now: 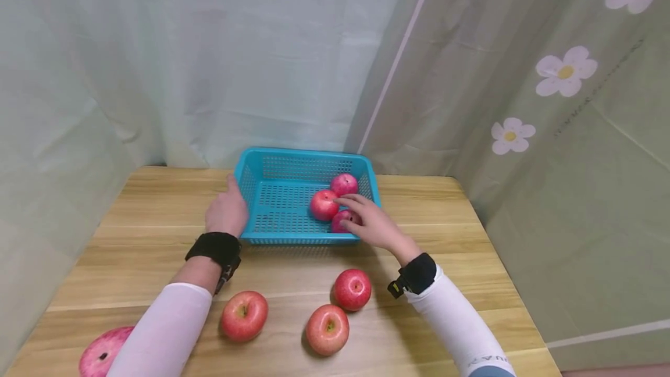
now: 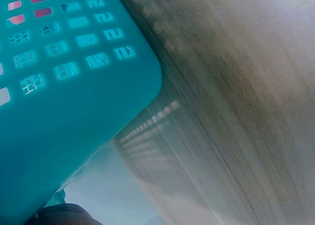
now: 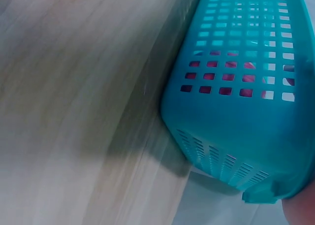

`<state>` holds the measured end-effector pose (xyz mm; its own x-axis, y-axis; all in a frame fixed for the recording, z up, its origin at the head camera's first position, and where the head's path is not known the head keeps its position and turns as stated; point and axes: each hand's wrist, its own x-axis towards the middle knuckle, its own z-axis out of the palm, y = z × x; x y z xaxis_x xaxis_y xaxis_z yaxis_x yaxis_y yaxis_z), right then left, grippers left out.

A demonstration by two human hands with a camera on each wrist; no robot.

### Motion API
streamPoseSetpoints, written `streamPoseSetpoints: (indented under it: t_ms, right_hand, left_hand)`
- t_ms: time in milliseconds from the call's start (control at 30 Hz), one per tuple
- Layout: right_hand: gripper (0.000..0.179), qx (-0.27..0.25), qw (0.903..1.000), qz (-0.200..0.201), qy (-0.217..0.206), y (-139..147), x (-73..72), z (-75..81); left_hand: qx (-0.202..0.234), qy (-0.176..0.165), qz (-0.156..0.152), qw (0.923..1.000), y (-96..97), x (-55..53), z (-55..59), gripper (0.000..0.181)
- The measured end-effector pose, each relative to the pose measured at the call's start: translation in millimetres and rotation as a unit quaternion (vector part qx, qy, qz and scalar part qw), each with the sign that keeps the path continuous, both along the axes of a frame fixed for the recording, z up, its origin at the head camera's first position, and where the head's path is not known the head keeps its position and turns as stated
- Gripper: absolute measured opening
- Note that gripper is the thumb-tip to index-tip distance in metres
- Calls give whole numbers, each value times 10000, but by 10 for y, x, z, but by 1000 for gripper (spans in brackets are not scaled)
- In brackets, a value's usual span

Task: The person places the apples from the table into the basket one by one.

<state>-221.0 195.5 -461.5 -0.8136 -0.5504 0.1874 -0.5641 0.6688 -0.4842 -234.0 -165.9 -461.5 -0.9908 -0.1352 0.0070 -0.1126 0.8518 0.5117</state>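
Observation:
A teal plastic basket with perforated walls stands on the wooden table. At its left rim my left hand grips the edge, index finger lying forward along it; the other fingers are largely hidden. My right hand reaches in over the right front corner with thumb and fingers spread. Under it is a dark pink apple, partly covered. The fingertips overlap a redder apple beside it, and another pink apple lies behind. Through the holes in the right wrist view, patches of red show inside the basket.
On the table in front of the basket lie a dark red apple, a lighter red apple and another apple to the left. A pink apple is partly behind the left sleeve. Behind the table hangs a pale curtain.

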Motion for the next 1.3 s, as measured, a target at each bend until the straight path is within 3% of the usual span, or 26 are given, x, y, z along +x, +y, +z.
streamPoseSetpoints:
  t_ms: [200,500,933,1067,1300]
  right_hand:
    - [50,-352,9992,76,184,8,19,-29]
    - [36,-630,9935,331,890,120,143,-71]
    - [39,-686,9845,350,1574,379,707,79]
    - [38,-358,9880,477,1428,449,906,103]
    - [58,676,9933,773,531,502,1134,88]
  left_hand:
    - [-36,-67,-10,10000,-3,-5,-3,72]
    - [1,-16,-9,10000,-1,12,12,71]
    - [-40,-75,-11,10000,12,15,33,71]
    - [-49,-53,-15,10000,14,10,30,69]
    - [-50,-28,28,10000,10,-6,14,67]
